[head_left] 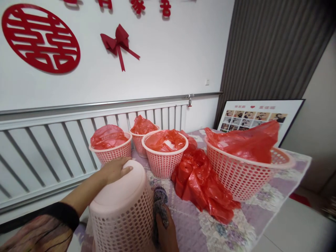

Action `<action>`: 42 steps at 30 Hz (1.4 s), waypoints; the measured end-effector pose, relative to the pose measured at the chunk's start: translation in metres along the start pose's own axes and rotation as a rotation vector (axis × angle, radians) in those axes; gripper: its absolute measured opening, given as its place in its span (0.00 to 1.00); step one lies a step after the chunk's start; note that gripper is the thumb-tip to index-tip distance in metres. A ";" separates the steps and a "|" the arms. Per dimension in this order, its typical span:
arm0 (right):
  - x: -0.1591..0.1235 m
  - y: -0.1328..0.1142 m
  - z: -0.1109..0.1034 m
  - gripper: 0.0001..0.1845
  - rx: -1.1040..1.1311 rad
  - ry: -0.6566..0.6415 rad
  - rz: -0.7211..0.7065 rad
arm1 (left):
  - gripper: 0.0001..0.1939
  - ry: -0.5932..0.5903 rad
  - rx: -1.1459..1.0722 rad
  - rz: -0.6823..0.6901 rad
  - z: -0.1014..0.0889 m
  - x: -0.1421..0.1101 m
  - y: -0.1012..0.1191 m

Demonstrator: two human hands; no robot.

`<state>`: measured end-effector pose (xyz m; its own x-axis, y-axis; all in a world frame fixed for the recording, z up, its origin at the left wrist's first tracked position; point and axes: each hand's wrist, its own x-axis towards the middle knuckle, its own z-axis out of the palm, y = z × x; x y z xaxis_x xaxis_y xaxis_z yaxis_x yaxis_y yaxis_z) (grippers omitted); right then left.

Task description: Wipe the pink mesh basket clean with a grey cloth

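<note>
An upside-down pink plastic basket (123, 213) with a perforated side stands close in front of me, its solid base facing up. My left hand (117, 170) rests over the far edge of that base, the thumb lying on it and the other fingers hidden behind. On the basket's right side, my right hand (168, 231) grips a dark grey cloth (160, 203) and presses it against the perforated wall. Red plastic bags (202, 185), one in a roll, lie heaped just beyond on the table.
Several upright pink baskets lined with red bags stand around: a left one (115, 153), a middle one (164, 162) and a large right one (241, 178). A floral cloth (189, 224) covers the table. A white radiator (52, 150) runs behind; a photo board (262, 108) leans at right.
</note>
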<state>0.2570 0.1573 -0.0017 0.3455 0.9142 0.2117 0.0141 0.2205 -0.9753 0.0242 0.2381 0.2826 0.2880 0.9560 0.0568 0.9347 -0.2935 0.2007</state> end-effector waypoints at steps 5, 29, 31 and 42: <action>-0.001 -0.054 -0.011 0.28 -0.191 -0.082 -0.423 | 0.42 -0.017 -0.018 0.110 0.003 0.011 0.018; 0.032 -0.119 -0.013 0.28 0.065 -0.072 -0.245 | 0.38 -0.081 -0.031 0.263 0.003 -0.005 0.052; 0.020 -0.110 -0.017 0.28 0.056 -0.033 -0.310 | 0.39 -0.083 -0.033 0.263 0.002 -0.006 0.052; 0.030 -0.064 -0.040 0.27 -0.024 -0.110 0.091 | 0.40 -0.105 -0.023 0.256 0.002 -0.002 0.051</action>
<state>0.3037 0.1569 0.0643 0.2417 0.9621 0.1266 0.0105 0.1279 -0.9917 0.0717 0.2209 0.2912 0.5350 0.8448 0.0074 0.8242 -0.5238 0.2152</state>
